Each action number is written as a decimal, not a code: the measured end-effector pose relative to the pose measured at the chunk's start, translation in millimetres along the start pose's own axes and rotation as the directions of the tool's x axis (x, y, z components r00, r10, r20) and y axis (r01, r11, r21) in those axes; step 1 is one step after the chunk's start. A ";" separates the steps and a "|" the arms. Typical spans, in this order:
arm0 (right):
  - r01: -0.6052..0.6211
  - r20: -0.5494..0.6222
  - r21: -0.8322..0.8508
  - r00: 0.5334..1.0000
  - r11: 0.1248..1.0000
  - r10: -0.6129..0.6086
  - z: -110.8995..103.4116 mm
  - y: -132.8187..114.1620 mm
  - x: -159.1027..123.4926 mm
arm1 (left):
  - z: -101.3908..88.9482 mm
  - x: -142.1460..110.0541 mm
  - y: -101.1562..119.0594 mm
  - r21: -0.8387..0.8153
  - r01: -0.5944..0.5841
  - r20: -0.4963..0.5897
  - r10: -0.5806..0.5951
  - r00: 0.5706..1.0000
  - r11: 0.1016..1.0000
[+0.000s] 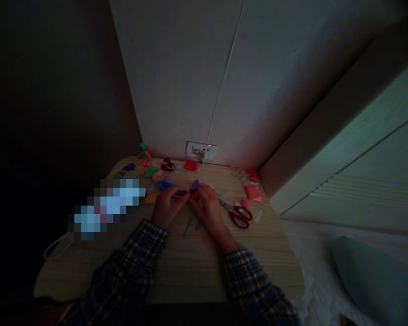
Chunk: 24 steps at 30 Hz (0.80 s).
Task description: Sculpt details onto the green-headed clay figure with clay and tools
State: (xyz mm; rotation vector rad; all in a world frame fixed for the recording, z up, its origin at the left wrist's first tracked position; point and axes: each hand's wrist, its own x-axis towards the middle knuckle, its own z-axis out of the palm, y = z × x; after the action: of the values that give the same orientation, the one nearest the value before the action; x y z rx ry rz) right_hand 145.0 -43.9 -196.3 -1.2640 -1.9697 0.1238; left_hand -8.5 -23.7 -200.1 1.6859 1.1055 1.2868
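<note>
My left hand (pixel 168 206) and my right hand (pixel 208 206) meet over the middle of the table. Both pinch a small purple clay packet (pixel 194 186), whose clear end lies between the fingertips. Part of it is hidden by my fingers. Under my right hand lies a thin teal strip (pixel 189 225). Scissors with red handles (pixel 228 206) rest just right of that hand, blades toward it. Close to my left hand are a blue packet (pixel 165 184) and a yellow piece (pixel 151 198).
A green and pink figure (pixel 143 155) stands at the back left, near green clay (pixel 151 171). Red (pixel 191 165) and coral packets (pixel 253 193) lie along the back and right. A blurred-out bright object (pixel 109 208) is left. Behind is a wall socket (pixel 201 151).
</note>
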 end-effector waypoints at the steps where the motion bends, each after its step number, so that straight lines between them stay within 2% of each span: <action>1: -0.002 0.002 0.002 1.000 1.000 0.002 0.0 0.2 -0.1 | 0.0 0.2 -1.0 0.001 -0.003 -0.002 0.003 1.000 1.000; 11: -0.054 0.035 0.027 0.998 0.998 0.053 1.0 0.5 0.4 | -0.4 0.7 -2.8 -0.012 -0.022 -0.017 0.022 1.000 1.000; 24: -0.065 0.036 0.092 0.997 0.994 0.062 -2.5 -2.3 0.6 | -1.1 1.4 1.7 -0.066 0.029 0.009 -0.029 1.000 0.997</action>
State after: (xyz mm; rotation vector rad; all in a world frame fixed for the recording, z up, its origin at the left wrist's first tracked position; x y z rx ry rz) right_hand 144.7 -45.3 -193.1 -1.2721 -1.9294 0.2665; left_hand -9.1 -23.0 -197.8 1.6192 1.0671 1.2834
